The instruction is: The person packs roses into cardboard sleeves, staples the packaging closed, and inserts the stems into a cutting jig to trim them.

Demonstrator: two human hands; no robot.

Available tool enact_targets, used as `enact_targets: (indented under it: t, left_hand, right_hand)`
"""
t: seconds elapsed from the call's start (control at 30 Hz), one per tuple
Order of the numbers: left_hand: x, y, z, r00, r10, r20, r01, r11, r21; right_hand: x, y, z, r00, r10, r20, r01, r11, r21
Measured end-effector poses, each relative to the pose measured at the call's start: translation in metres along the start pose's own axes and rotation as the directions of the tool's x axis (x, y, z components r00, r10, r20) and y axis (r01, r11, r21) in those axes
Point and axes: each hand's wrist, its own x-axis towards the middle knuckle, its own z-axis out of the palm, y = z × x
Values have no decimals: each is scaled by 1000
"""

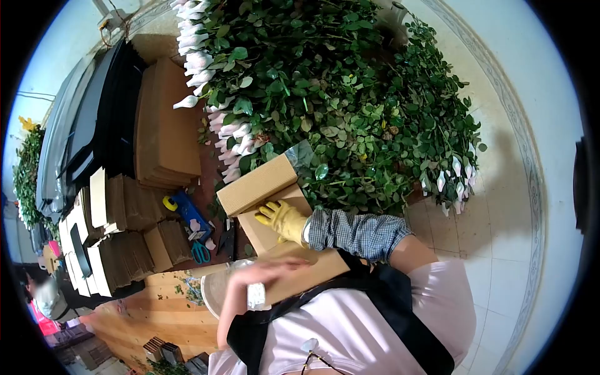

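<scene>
My right hand, in a yellow glove with a checked sleeve, lies with fingers spread on a brown cardboard piece. Beyond its fingertips is a ribbed cardboard strip, with clear plastic at its far end. Nearer my body, my bare left hand, slightly blurred and with a white band at the wrist, rests with fingers stretched out over a cardboard flap. The fingers do not wrap round it.
Leafy stems with white-netted heads fill the far side. Cardboard stacks stand left, near teal scissors, a blue tool and a black-handled tool. A white round container is beside my left arm.
</scene>
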Motion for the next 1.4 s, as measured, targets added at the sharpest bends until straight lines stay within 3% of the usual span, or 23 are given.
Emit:
enact_targets:
  t: [0.03,0.07,0.2,0.33,0.4,0.53,0.57,0.6,0.67,0.73,0.77,0.8,0.83,0.9,0.93,1.0,1.07,1.1,1.13,1.17,1.27,1.3,1.4]
  left_hand:
    - [13,-5,19,993,-109,-41,116,914,389]
    - [22,-17,38,957,-170,-237,270,825,497]
    - [19,15,53,910,46,-412,179,853,490]
    - [19,20,19,605,287,-743,604,442,663]
    - [28,-10,7,638,222,-737,685,275,675]
    - [38,-20,-2,689,122,-715,673,260,692]
    - [41,-15,-2,671,45,-740,712,240,660]
    - [43,-10,-3,647,-33,-762,749,213,627]
    - [44,-8,-1,634,27,-773,722,335,605]
    - [45,-8,3,629,7,-778,729,342,593]
    - [45,-9,5,628,7,-778,729,345,591]
    - [46,-10,6,624,-8,-782,741,325,588]
    - [47,-10,6,621,-23,-784,751,305,586]
    - [48,-6,6,618,-59,-784,762,291,578]
    - [51,-5,6,605,-87,-792,777,282,563]
    - [47,-11,7,617,-86,-783,764,303,569]
    - [47,-10,7,612,-52,-789,758,325,566]
    - [48,-9,8,607,-62,-792,761,331,558]
    - [47,-7,10,615,-47,-787,755,323,571]
    - [45,-4,11,625,-29,-780,747,312,587]
    - [49,1,11,629,-44,-776,749,301,590]
    - [48,-3,9,646,4,-764,724,315,614]
    - [48,-3,10,636,17,-771,727,321,607]
  right_hand:
    - [1,-1,-1,1000,-3,-4,3,1000,-1]
    - [5,-2,1,999,-3,45,5,999,-45]
    - [7,-5,-5,996,34,85,-28,997,-69]
    - [18,-5,-2,965,59,255,-71,997,37]
    - [16,-5,9,986,68,155,-68,998,0]
    - [1,3,-45,992,30,123,-50,986,159]
    - [-5,13,-55,1000,-29,-10,31,933,358]
    - [-21,28,-65,997,-62,46,-2,583,812]
    - [-42,44,-100,954,-72,-292,296,60,953]
    - [-57,69,-139,894,146,-425,348,373,860]
    - [-49,77,-142,723,198,-662,361,708,606]
    - [-43,85,-122,714,80,-696,229,912,340]
    - [-41,83,-102,897,146,-417,18,931,364]
    - [-16,76,-104,928,286,240,-348,894,281]
    - [-17,88,-97,927,287,243,-350,894,279]
    - [-25,112,-76,970,123,-210,120,509,852]
    - [-26,147,-81,904,401,-146,17,309,951]
    - [-40,163,-90,768,568,-297,-58,524,850]
    - [-44,185,-100,775,609,-167,-447,716,536]
    - [-43,206,-74,781,596,-186,-564,802,198]
    - [-34,236,14,823,516,-237,-567,723,-396]
    - [-19,220,-23,778,625,-69,-597,699,-393]
    - [1,241,-24,787,614,-61,-604,746,-280]
